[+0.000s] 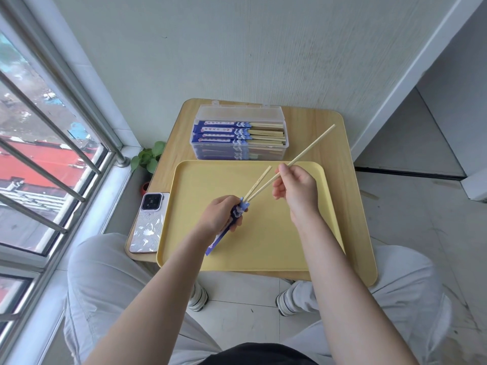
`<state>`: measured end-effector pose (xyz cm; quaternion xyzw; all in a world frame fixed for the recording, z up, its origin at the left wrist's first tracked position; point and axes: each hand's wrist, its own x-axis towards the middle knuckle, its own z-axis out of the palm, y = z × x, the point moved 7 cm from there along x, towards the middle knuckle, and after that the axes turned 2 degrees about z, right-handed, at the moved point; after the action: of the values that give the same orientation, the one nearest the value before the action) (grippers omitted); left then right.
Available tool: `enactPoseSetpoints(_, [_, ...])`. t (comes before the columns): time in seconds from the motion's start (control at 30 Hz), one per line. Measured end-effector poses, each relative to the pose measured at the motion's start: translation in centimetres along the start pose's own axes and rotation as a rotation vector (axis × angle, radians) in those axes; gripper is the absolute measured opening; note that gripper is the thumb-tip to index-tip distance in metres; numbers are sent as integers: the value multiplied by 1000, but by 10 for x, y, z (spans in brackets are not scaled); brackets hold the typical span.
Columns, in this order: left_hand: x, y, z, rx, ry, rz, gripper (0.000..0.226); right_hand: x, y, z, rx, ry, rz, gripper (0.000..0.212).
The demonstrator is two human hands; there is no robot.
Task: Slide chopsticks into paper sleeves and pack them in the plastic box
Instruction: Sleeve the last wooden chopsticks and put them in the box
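Presently, left hand (220, 214) has its fingers curled around a blue paper sleeve (228, 225), held above the yellow tray (266, 248). Right hand (296, 192) pinches the longer chopstick (311, 147); a second chopstick (259, 181) already sits in the sleeve mouth. Clear plastic box (238, 151) behind the tray holds sleeved pairs. Phone (149, 223) lies left of the tray.

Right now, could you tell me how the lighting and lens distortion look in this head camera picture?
Head view: soft daylight comes from the window on the left, with faint shadows on the yellow tray; the wide lens bows the window bars and wall edges; the chopsticks, paper sleeve and plastic box look sharp; the phone back shows mild glare.
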<state>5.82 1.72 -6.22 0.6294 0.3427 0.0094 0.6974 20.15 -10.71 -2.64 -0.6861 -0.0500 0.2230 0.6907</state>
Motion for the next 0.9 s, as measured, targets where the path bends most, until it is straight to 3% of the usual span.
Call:
enactPoseSetpoints(0.17, [2, 3, 3, 53, 7, 40, 29, -9, 6, 12, -69, -75, 55, 22])
enactPoseSetpoints(0.33, [3, 8, 5, 87, 31, 70, 22, -19, 21, 32, -385, -348, 199, 26])
enactPoseSetpoints(0.47, [3, 5, 1, 132, 30, 56, 22, -8, 11, 19, -382, -199, 131, 43])
enactPoseSetpoints(0.57, [2, 7, 3, 142, 17, 61, 23, -2, 4, 10, -335, -70, 63, 40])
enactPoseSetpoints(0.77, [6, 21, 5, 123, 20, 77, 21, -7, 11, 28, -437, -331, 196, 22])
enactPoseSetpoints(0.9, [13, 42, 0, 229, 30, 108, 22, 14, -7, 21, -339, -192, 141, 38])
